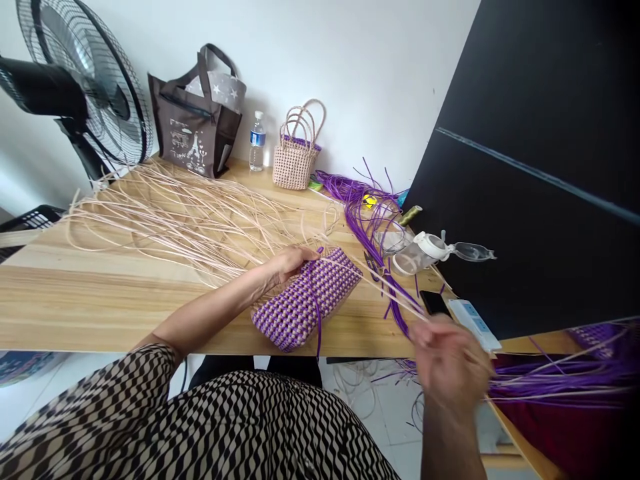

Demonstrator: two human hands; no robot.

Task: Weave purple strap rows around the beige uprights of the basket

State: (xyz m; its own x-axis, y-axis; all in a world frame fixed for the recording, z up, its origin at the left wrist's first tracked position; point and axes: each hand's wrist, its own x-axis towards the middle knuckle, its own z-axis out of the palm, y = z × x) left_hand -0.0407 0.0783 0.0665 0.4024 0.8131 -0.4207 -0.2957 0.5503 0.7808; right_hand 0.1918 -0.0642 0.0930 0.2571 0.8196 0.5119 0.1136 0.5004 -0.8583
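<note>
A purple and beige woven basket [310,300] lies on its side near the table's front edge. My left hand [293,261] grips its upper left edge, the thumb on the weave and the other fingers partly hidden behind it. Off to the right, my right hand [447,360] is closed on beige strands [395,293] that run taut from the basket; motion blurs its fingers a little. One loose purple strand [316,300] hangs across the basket's face. Long beige strands [170,207] fan out from behind the basket to the left.
Purple strands [350,190], a clear bottle with a white lid [420,253], a phone [434,303] and a power strip [473,320] lie to the right. A finished small basket [293,163], water bottle [257,143], dark bag [193,130] and fan [95,87] stand behind.
</note>
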